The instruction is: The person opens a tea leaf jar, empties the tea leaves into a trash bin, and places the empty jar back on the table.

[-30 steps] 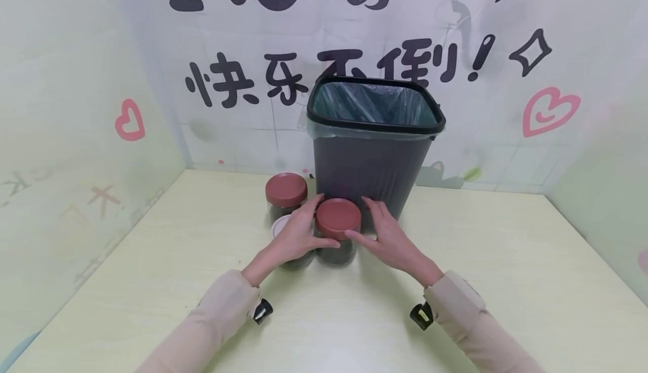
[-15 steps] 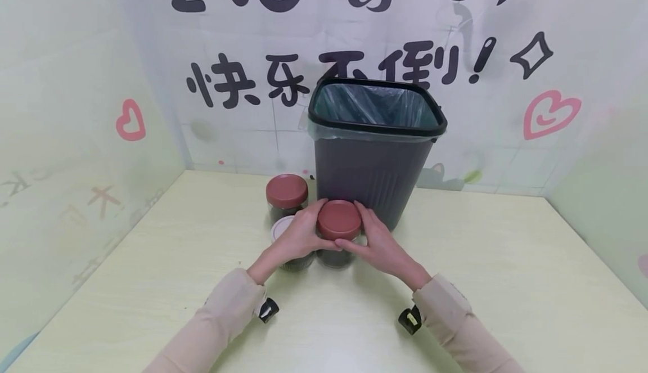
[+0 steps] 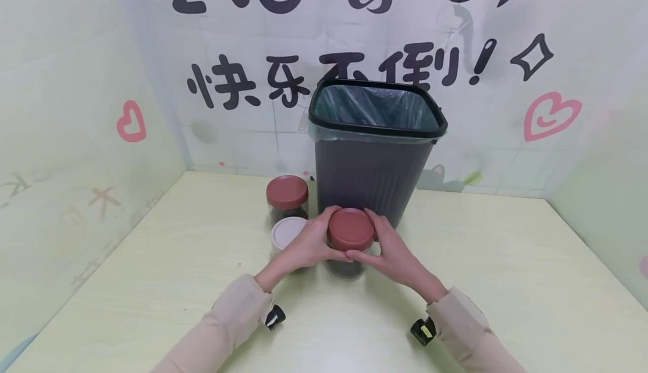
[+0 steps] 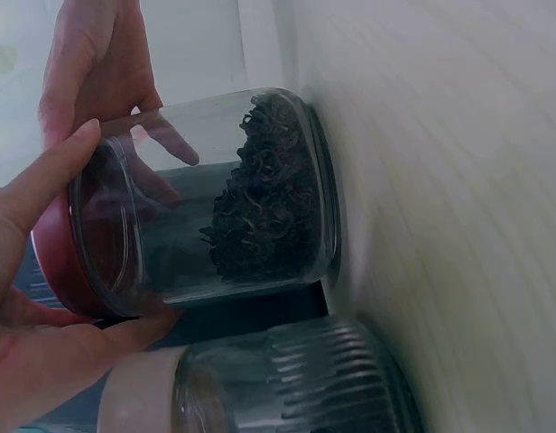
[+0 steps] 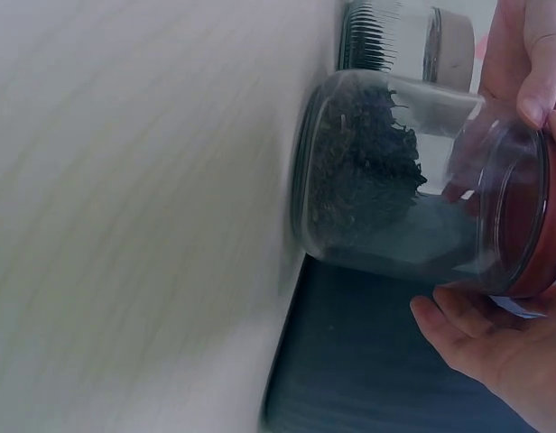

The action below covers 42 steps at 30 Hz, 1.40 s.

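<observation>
A clear glass jar with a red lid (image 3: 351, 229) stands before the bin, holding dark, dried, curly leaves (image 4: 271, 189) that look like tea. My left hand (image 3: 307, 243) grips this jar from the left, just under the lid. From the other side my right hand (image 3: 397, 252) holds it, fingers and thumb curved around the lid and upper wall. Both thumbs meet at the front. The jar is upright, its base at or very near the tabletop. Close to my left hand is a ribbed jar with a white lid (image 3: 286, 231), partly hidden by that hand.
Behind the held jar stands a dark grey bin (image 3: 364, 173) with a clear liner and black rim. Another red-lidded jar (image 3: 287, 193) is at the back left, beside the bin. A printed wall sheet (image 3: 243, 142) rises behind the pale table (image 3: 506, 272).
Both hands have closed in around the red-lidded jar. It has shifted a little to the right and toward me, away from the white-lidded jar.
</observation>
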Motion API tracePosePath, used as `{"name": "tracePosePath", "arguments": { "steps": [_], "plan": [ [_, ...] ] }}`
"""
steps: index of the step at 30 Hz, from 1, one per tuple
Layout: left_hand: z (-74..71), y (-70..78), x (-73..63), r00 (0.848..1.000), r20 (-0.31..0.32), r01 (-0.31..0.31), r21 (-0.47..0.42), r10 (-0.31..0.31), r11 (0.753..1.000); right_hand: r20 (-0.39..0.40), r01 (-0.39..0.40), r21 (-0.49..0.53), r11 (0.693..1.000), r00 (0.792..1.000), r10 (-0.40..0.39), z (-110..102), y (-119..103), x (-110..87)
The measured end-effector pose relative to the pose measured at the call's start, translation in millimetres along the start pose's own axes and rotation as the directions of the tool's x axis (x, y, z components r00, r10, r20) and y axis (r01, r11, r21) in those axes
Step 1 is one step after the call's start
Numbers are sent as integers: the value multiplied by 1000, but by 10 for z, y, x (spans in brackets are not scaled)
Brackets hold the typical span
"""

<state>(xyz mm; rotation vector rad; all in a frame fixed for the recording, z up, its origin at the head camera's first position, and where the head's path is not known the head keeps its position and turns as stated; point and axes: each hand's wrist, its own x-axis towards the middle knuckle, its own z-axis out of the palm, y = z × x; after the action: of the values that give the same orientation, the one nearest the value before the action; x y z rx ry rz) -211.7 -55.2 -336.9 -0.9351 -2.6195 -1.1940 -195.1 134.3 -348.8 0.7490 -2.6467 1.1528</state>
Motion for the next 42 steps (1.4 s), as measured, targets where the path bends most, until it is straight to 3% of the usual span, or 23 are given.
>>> {"name": "tracePosePath", "arguments": {
  "steps": [10,16,23,32,42],
  "plan": [
    [127,72,-24,999,38,-8,-43,9,999,-35,31,-65,997,999,-33,-53,-28,-102],
    [231,99,-46,996,29,90,-77,-88,993,-72,33,-81,996,997,-38,-19,-28,-107],
    [343,82,-60,993,13,121,-180,-121,976,-162,54,-94,994,984,-69,37,-29,-81],
    [360,56,-21,986,28,168,-183,-165,969,-182,86,-71,994,978,-98,54,21,-50],
    [342,11,-4,985,46,175,-201,-169,964,-166,72,-57,996,983,-81,47,49,-41]
  ]
}}
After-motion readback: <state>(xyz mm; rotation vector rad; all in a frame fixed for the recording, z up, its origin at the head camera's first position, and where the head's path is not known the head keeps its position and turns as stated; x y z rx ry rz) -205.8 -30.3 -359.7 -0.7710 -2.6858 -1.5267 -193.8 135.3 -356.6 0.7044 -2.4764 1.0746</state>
